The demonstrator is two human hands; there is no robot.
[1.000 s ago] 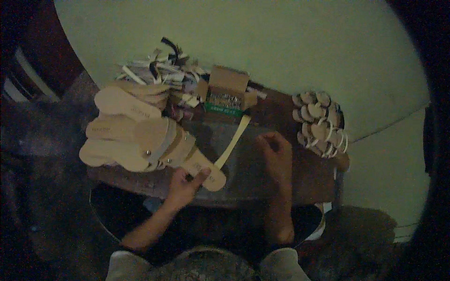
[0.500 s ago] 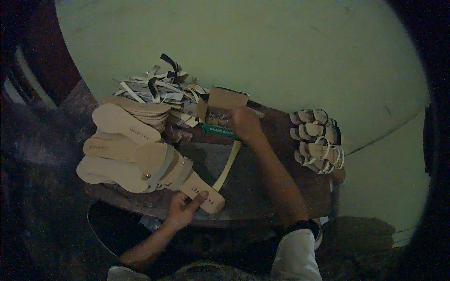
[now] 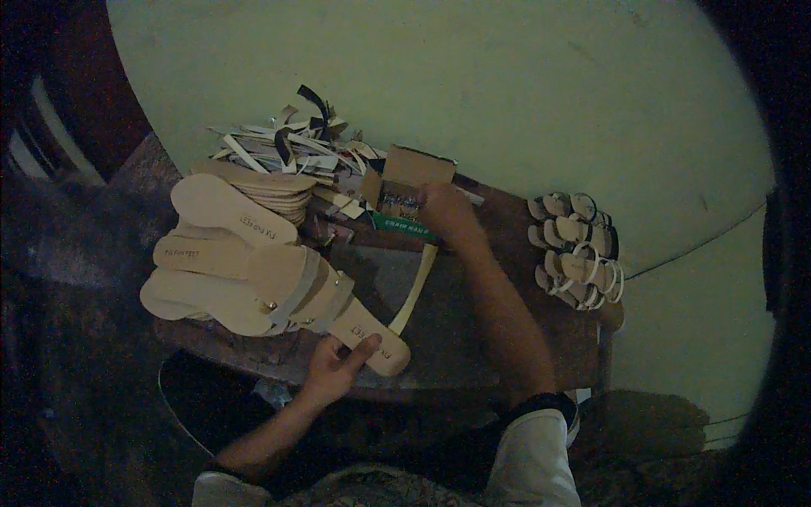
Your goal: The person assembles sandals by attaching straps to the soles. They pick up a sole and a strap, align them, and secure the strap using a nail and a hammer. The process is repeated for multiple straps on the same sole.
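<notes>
We pinch the sandal (image 3: 353, 326), 8 o'clock, by its heel with our left hand (image 3: 331, 369): right hold. Likely light, stiff sole, soft straps. Right hand (image 3: 449, 213) at box (image 3: 420, 167), 12 o'clock; can't tell finger state.

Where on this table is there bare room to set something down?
Bare patches: the dark board between the pale strap and the right forearm, and brown tabletop between that forearm and the sandals. Crowded: the left, with insoles and loose strips.
</notes>
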